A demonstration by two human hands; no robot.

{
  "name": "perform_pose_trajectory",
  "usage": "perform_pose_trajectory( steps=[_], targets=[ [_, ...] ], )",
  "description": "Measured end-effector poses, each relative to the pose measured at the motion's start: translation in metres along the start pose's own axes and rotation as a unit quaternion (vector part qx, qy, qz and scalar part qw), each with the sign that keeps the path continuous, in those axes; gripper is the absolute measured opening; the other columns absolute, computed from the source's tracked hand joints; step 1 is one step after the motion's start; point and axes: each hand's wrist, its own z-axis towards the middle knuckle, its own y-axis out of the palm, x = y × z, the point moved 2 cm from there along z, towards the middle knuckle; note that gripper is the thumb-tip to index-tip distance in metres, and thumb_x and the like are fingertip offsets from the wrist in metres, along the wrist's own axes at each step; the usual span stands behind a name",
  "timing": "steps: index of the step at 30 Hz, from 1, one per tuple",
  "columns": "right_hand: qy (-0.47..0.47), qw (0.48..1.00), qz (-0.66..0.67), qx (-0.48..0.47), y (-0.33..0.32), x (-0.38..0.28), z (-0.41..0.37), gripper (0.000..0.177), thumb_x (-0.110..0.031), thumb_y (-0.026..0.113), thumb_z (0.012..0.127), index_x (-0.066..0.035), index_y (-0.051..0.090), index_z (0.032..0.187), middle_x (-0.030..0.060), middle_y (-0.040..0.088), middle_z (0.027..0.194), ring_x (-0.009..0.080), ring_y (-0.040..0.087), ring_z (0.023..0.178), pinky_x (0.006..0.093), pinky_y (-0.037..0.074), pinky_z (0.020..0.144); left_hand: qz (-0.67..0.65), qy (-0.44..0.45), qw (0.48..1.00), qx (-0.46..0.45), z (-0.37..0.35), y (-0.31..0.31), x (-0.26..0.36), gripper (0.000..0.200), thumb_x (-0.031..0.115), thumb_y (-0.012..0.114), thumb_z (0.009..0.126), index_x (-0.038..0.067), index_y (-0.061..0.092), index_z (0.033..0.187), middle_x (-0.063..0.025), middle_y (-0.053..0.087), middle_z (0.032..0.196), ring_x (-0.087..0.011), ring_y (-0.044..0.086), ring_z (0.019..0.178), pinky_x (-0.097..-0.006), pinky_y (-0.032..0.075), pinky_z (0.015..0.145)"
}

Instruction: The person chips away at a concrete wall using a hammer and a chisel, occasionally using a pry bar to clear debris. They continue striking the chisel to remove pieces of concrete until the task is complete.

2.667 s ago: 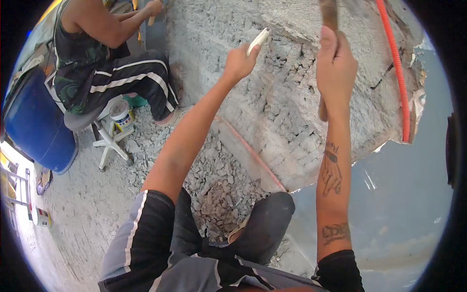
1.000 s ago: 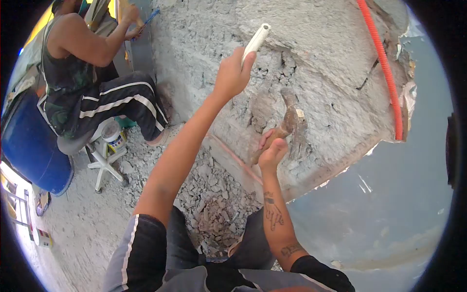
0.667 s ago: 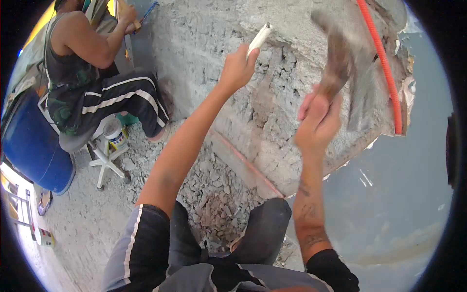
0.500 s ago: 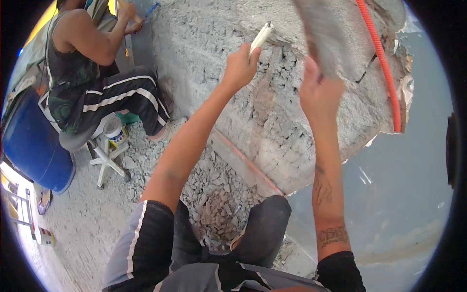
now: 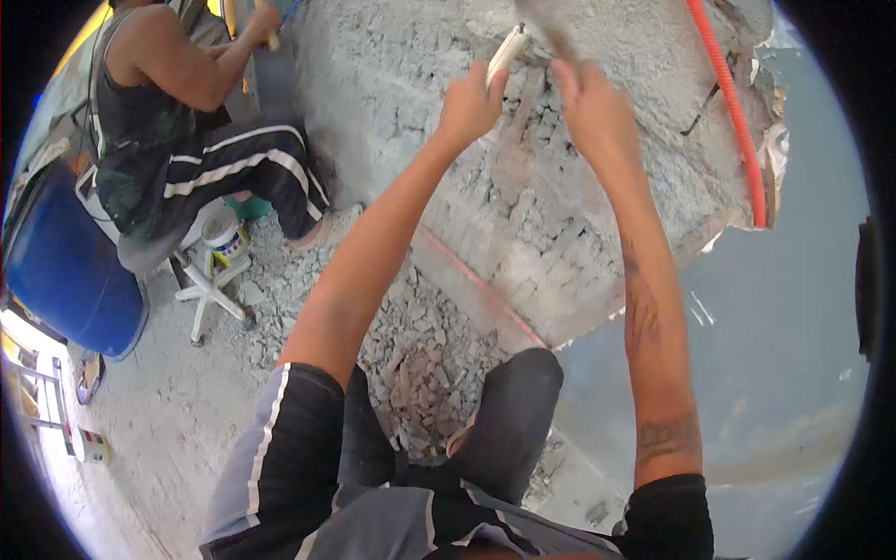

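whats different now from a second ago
The right hand has swung the wooden-handled tool up from lower on the wall, towards the top of the pale tool; neither tool was let go. The left hand still grips the pale tool, and the orange tube stays put.

On our left we saw a co-worker (image 5: pixel 135 154) in dark striped trousers, seated on a low chair (image 5: pixel 154 254) with a white star-shaped base (image 5: pixel 209 287). We noted a labelled tub (image 5: pixel 225 235) near that base, a blue barrel (image 5: pixel 75 261) beside the chair, another tub (image 5: pixel 91 446) farther left, and an orange corrugated conduit (image 5: pixel 732 112) at upper right.
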Motion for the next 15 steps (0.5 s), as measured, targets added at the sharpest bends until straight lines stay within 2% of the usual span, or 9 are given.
perform_pose_trajectory(
  steps=[2, 3, 6, 8, 9, 11, 12, 15],
  targets=[
    [0.035, 0.976, -0.140, -0.163, 0.012, 0.017, 0.001, 0.044, -0.043, 0.052, 0.095, -0.001, 0.062, 0.088, 0.0216, 0.064, 0.070, 0.0418, 0.063, 0.071, 0.0476, 0.049, 0.062, 0.006, -0.007, 1.000, -0.010, -0.003, 0.001, -0.002, 0.039, 0.037, 0.050, 0.096, -0.002, 0.054, 0.091, -0.0281, 0.061, 0.070, -0.0486, 0.060, 0.068, -0.0544, 0.046, 0.060],
    [0.029, 0.976, -0.141, -0.162, 0.003, 0.007, 0.010, 0.044, -0.043, 0.052, 0.095, -0.001, 0.062, 0.088, 0.0216, 0.064, 0.070, 0.0418, 0.063, 0.071, 0.0476, 0.049, 0.062, 0.013, -0.007, 1.000, -0.004, 0.002, 0.000, -0.001, 0.040, 0.037, 0.050, 0.096, -0.002, 0.055, 0.091, -0.0283, 0.061, 0.070, -0.0487, 0.060, 0.068, -0.0547, 0.046, 0.061],
    [0.038, 0.986, -0.101, -0.131, -0.041, -0.045, 0.024, 0.044, -0.044, 0.053, 0.094, -0.002, 0.062, 0.086, 0.0214, 0.064, 0.071, 0.0415, 0.064, 0.071, 0.0475, 0.050, 0.063, 0.008, -0.010, 1.000, -0.018, 0.002, -0.010, 0.007, 0.042, 0.038, 0.050, 0.096, -0.003, 0.056, 0.091, -0.0291, 0.062, 0.072, -0.0485, 0.061, 0.069, -0.0552, 0.046, 0.062],
    [-0.018, 0.997, 0.063, 0.041, -0.058, -0.072, 0.021, 0.050, -0.048, 0.051, 0.094, 0.000, 0.062, 0.086, 0.0229, 0.065, 0.073, 0.0428, 0.064, 0.074, 0.0494, 0.051, 0.067, 0.010, -0.009, 1.000, -0.013, 0.002, -0.007, 0.001, 0.043, 0.039, 0.051, 0.095, -0.004, 0.057, 0.091, -0.0290, 0.062, 0.072, -0.0482, 0.061, 0.070, -0.0547, 0.047, 0.063],
    [-0.020, 0.997, 0.065, 0.041, -0.046, -0.061, 0.017, 0.050, -0.048, 0.051, 0.094, 0.000, 0.062, 0.086, 0.0229, 0.065, 0.073, 0.0428, 0.064, 0.074, 0.0494, 0.051, 0.067, 0.012, -0.008, 1.000, -0.011, 0.003, -0.005, 0.000, 0.044, 0.039, 0.051, 0.095, -0.004, 0.057, 0.092, -0.0289, 0.062, 0.072, -0.0478, 0.062, 0.071, -0.0543, 0.047, 0.063],
    [0.027, 0.997, -0.053, -0.048, 0.003, -0.011, -0.004, 0.053, -0.050, 0.049, 0.094, 0.000, 0.063, 0.091, 0.0233, 0.066, 0.076, 0.0434, 0.064, 0.075, 0.0482, 0.051, 0.067, 0.013, -0.012, 1.000, -0.010, 0.002, -0.008, 0.003, 0.044, 0.040, 0.051, 0.095, -0.004, 0.057, 0.092, -0.0288, 0.062, 0.072, -0.0475, 0.062, 0.071, -0.0539, 0.048, 0.064],
    [0.020, 0.974, -0.151, -0.170, 0.025, 0.024, -0.008, 0.051, -0.050, 0.051, 0.093, 0.000, 0.064, 0.092, 0.0221, 0.066, 0.075, 0.0437, 0.064, 0.074, 0.0477, 0.051, 0.063, 0.009, -0.015, 1.000, -0.006, 0.001, -0.008, 0.005, 0.045, 0.040, 0.052, 0.094, -0.004, 0.057, 0.092, -0.0287, 0.062, 0.073, -0.0473, 0.062, 0.071, -0.0536, 0.048, 0.064],
    [0.033, 0.967, -0.132, -0.215, -0.002, -0.013, 0.016, 0.053, -0.050, 0.050, 0.093, 0.001, 0.065, 0.092, 0.0227, 0.066, 0.077, 0.0443, 0.064, 0.075, 0.0491, 0.051, 0.066, 0.010, -0.031, 0.999, -0.029, 0.007, -0.004, -0.004, 0.045, 0.041, 0.052, 0.094, -0.004, 0.058, 0.093, -0.0289, 0.063, 0.075, -0.0470, 0.062, 0.072, -0.0529, 0.049, 0.065]
  ],
)
